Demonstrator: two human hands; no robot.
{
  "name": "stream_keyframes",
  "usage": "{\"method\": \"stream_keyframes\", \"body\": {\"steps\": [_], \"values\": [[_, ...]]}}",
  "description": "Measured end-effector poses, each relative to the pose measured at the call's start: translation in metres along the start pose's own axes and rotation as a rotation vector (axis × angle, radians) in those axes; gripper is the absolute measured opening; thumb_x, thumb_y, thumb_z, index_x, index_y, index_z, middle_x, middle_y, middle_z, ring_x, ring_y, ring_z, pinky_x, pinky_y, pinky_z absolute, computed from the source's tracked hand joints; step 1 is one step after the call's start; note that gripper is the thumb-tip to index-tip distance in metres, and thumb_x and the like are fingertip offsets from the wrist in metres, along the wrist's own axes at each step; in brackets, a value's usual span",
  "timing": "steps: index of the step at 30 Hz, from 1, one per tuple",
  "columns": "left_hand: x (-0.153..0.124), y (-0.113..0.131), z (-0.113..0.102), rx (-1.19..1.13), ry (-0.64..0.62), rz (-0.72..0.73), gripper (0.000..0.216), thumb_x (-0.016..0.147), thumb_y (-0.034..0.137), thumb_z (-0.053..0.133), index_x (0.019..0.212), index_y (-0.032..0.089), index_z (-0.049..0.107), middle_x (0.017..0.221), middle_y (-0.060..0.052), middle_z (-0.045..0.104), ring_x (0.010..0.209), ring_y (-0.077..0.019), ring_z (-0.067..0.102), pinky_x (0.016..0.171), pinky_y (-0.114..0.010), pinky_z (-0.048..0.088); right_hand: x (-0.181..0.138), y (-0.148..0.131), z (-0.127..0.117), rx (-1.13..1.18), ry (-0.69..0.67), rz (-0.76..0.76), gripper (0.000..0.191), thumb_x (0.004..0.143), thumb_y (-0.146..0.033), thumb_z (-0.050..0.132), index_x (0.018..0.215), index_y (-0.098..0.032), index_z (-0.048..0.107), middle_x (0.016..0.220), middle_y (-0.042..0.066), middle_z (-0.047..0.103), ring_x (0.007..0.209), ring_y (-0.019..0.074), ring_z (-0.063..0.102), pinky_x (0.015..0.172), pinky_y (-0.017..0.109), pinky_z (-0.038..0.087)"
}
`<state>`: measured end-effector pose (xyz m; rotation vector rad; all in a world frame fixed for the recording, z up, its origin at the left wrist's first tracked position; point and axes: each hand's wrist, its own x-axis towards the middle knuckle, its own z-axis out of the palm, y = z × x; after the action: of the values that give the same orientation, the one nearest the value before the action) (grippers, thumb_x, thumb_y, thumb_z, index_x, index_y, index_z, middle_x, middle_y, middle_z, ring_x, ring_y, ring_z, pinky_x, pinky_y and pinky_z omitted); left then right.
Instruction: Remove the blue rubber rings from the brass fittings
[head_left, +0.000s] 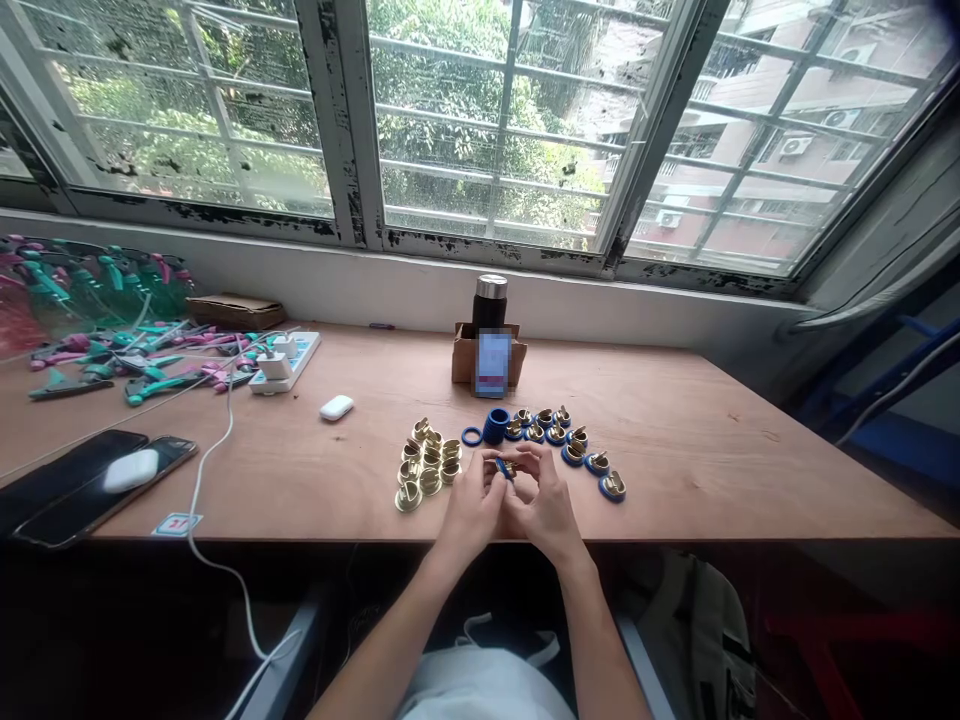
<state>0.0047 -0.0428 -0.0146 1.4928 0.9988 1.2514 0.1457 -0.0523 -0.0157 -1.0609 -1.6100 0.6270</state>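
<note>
Small brass fitting (508, 468) with a blue O-ring (499, 466), long axis lying roughly sideways, pinched in both sets of fingertips just above the plywood table (675, 470), left hand (471, 505) and right hand (544, 505) angled inward.

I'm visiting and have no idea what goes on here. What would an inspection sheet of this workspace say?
Surface: plywood tabletop, bare wood.
Job's things: loose brass fittings, blue-ringed brass fittings in an arc, stacked blue rings.
Clutter: phone, white earbud case, power strip, dark bottle, teal-pink plastic parts.
Grippers: none; left hand and right hand hold a small brass fitting.
Cables: white cable over the table edge.
Surroundings: barred window, trees beyond.
</note>
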Motion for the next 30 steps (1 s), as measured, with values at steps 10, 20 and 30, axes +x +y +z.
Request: {"method": "stream_keyframes", "body": {"steps": [10,20,30], "values": [[-0.007,-0.001,0.004,0.19,0.05,0.038,0.015,0.103,0.026,0.043,0.111,0.021,0.054,0.1,-0.006,0.07,0.092,-0.0233,0.068,0.085,-0.036,0.052,-0.001,0.002,0.0,-0.01,-0.007,-0.025,0.038,0.088,-0.02,0.064,0.122,-0.027,0.049,0.119,0.008,0.075,0.119,0.0244,0.072,0.103,0.042,0.059],[0.001,-0.006,-0.002,0.104,0.091,0.026,0.013,0.101,0.026,0.049,0.111,0.02,0.055,0.106,-0.007,0.069,0.099,-0.0234,0.069,0.092,-0.038,0.053,0.001,-0.005,-0.001,0.01,-0.013,-0.059,0.04,0.09,-0.023,0.066,0.128,-0.026,0.053,0.125,0.008,0.069,0.116,0.0244,0.069,0.104,0.042,0.057],[-0.003,0.001,0.003,-0.09,-0.001,0.07,0.021,0.095,0.017,0.056,0.115,0.021,0.054,0.119,-0.009,0.071,0.102,-0.021,0.075,0.089,-0.035,0.062,0.009,0.007,-0.005,0.027,0.033,0.099,0.026,0.104,-0.045,0.056,0.112,-0.022,0.066,0.094,0.005,0.069,0.087,0.0227,0.067,0.078,0.034,0.055]]}}
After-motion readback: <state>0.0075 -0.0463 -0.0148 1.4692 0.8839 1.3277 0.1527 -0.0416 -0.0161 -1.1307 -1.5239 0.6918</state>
